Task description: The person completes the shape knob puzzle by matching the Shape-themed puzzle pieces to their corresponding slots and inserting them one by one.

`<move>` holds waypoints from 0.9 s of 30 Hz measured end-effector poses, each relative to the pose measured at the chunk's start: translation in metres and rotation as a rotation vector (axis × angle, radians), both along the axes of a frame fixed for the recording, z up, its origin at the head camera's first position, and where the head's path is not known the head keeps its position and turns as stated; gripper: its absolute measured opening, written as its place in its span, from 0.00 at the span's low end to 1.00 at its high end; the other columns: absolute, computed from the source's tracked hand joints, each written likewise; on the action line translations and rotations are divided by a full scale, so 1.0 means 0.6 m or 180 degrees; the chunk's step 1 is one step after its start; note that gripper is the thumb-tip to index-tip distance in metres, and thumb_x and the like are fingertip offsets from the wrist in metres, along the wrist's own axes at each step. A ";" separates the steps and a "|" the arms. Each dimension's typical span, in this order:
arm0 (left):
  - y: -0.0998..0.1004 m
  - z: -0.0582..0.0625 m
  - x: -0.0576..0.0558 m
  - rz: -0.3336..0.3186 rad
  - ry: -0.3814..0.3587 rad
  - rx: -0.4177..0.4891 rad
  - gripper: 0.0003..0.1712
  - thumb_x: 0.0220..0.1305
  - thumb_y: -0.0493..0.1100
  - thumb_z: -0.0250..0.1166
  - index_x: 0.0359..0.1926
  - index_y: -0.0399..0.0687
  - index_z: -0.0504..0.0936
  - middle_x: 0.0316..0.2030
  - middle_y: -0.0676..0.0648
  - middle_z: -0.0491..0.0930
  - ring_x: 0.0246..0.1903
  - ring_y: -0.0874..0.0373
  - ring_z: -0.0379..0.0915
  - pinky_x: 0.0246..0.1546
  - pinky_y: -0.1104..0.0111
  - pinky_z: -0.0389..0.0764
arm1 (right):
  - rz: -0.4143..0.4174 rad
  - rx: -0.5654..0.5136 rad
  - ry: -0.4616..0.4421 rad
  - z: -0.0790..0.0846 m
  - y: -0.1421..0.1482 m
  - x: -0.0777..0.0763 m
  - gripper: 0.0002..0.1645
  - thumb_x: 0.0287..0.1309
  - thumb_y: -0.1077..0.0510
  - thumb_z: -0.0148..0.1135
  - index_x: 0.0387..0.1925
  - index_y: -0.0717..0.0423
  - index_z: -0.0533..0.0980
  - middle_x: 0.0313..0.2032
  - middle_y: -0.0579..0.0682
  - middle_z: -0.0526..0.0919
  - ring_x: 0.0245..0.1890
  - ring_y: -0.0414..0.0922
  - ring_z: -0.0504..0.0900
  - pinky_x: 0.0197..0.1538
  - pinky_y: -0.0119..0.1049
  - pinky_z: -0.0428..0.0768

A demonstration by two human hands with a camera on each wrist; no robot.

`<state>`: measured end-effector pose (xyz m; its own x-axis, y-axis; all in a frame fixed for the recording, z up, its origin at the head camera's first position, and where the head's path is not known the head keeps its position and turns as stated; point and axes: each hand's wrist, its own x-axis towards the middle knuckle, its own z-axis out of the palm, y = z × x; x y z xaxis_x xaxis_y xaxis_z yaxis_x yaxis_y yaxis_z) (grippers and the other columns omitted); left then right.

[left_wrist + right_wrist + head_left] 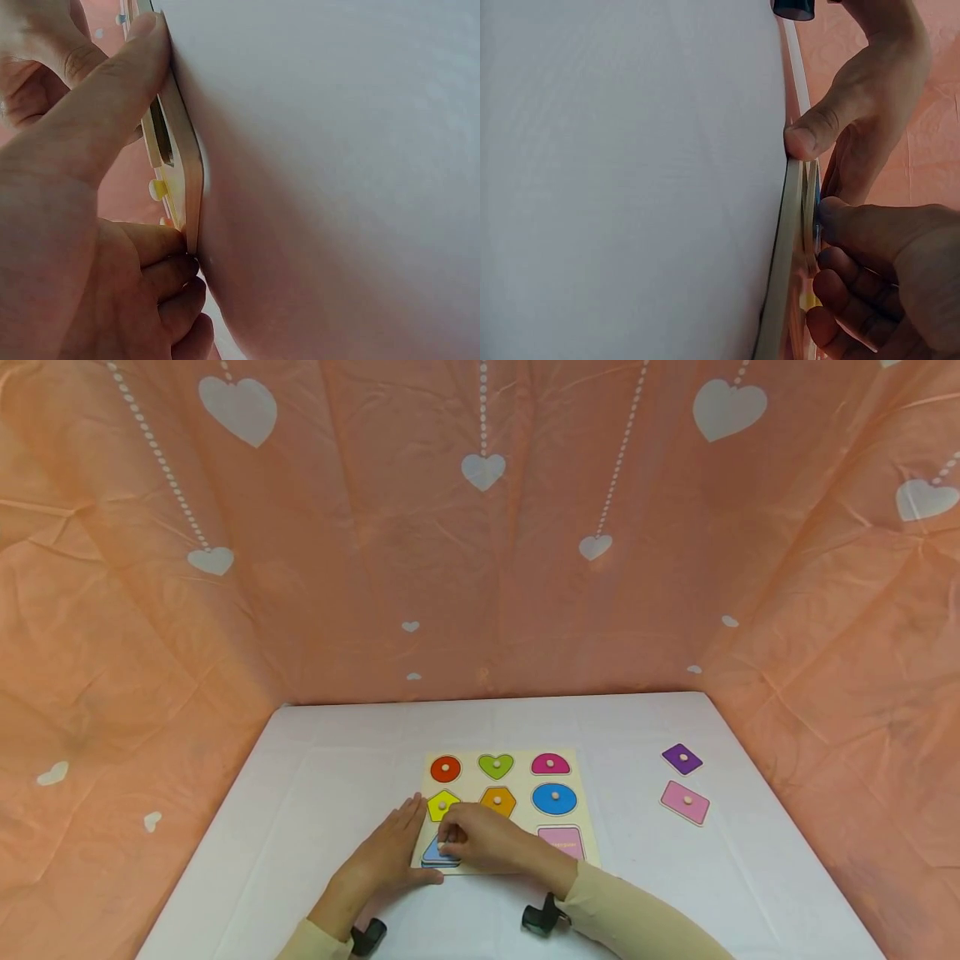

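A cream puzzle board (517,756) of knobbed shapes lies on the white table. My right hand (491,839) pinches the knob of a blue triangle piece (430,852) over the board's front left corner. The triangle sits slightly askew over its recess, and in the right wrist view its edge stands tilted above the board. My left hand (386,852) braces that same corner, with straight fingers along the left edge and the thumb (112,97) against the front edge. The right hand and forearm hide the middle of the front row.
Above the triangle sit a yellow pentagon (437,808) and a red circle (446,769). A pink recess (561,838) shows at front right. Off the board, to the right, lie a purple diamond piece (682,759) and a pink rectangle piece (685,802).
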<state>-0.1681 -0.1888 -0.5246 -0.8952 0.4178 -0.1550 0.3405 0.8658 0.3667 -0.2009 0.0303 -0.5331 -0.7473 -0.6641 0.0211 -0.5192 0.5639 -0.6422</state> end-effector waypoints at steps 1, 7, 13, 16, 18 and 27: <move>0.000 0.000 0.000 -0.0001 0.0001 0.0007 0.72 0.52 0.69 0.82 0.82 0.30 0.57 0.83 0.34 0.54 0.83 0.40 0.51 0.82 0.47 0.59 | 0.0007 0.0007 0.0001 0.000 -0.001 0.000 0.05 0.69 0.54 0.75 0.43 0.44 0.86 0.32 0.32 0.78 0.33 0.31 0.76 0.40 0.22 0.80; 0.000 -0.001 -0.001 0.0001 0.0000 0.0018 0.72 0.53 0.69 0.81 0.82 0.30 0.57 0.83 0.34 0.54 0.83 0.40 0.50 0.82 0.47 0.59 | 0.0055 -0.0013 -0.0035 0.005 -0.007 0.003 0.04 0.68 0.56 0.75 0.41 0.46 0.86 0.31 0.32 0.79 0.33 0.31 0.75 0.40 0.22 0.81; 0.000 -0.001 -0.001 -0.0005 -0.0005 0.0057 0.71 0.53 0.67 0.82 0.81 0.29 0.57 0.83 0.33 0.54 0.83 0.40 0.51 0.82 0.46 0.59 | 0.0074 0.0075 0.0015 0.002 -0.012 0.003 0.04 0.67 0.55 0.77 0.40 0.46 0.86 0.30 0.32 0.78 0.32 0.31 0.74 0.39 0.21 0.80; 0.000 0.000 0.000 -0.0007 -0.0016 0.0056 0.71 0.53 0.67 0.82 0.81 0.29 0.57 0.83 0.33 0.54 0.83 0.40 0.51 0.82 0.46 0.59 | 0.0075 0.0073 0.0043 0.000 -0.012 0.002 0.05 0.66 0.55 0.77 0.40 0.46 0.86 0.31 0.32 0.78 0.32 0.30 0.74 0.39 0.21 0.80; 0.000 0.001 0.001 0.0004 -0.0023 0.0056 0.71 0.53 0.67 0.82 0.82 0.29 0.57 0.83 0.33 0.54 0.83 0.40 0.51 0.82 0.46 0.59 | 0.0072 0.0058 0.0043 0.000 -0.012 0.002 0.05 0.67 0.56 0.77 0.40 0.46 0.86 0.31 0.32 0.78 0.33 0.30 0.75 0.40 0.21 0.80; 0.002 0.003 0.001 0.0004 -0.0005 0.0036 0.71 0.53 0.68 0.82 0.81 0.30 0.58 0.83 0.33 0.55 0.82 0.39 0.51 0.81 0.45 0.60 | 0.0093 0.0132 0.0082 -0.002 -0.012 0.001 0.04 0.67 0.55 0.76 0.40 0.45 0.86 0.31 0.32 0.78 0.33 0.30 0.74 0.40 0.21 0.79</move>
<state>-0.1674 -0.1878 -0.5227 -0.8956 0.4183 -0.1517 0.3388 0.8620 0.3770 -0.2003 0.0230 -0.5341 -0.7272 -0.6863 0.0121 -0.5518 0.5741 -0.6049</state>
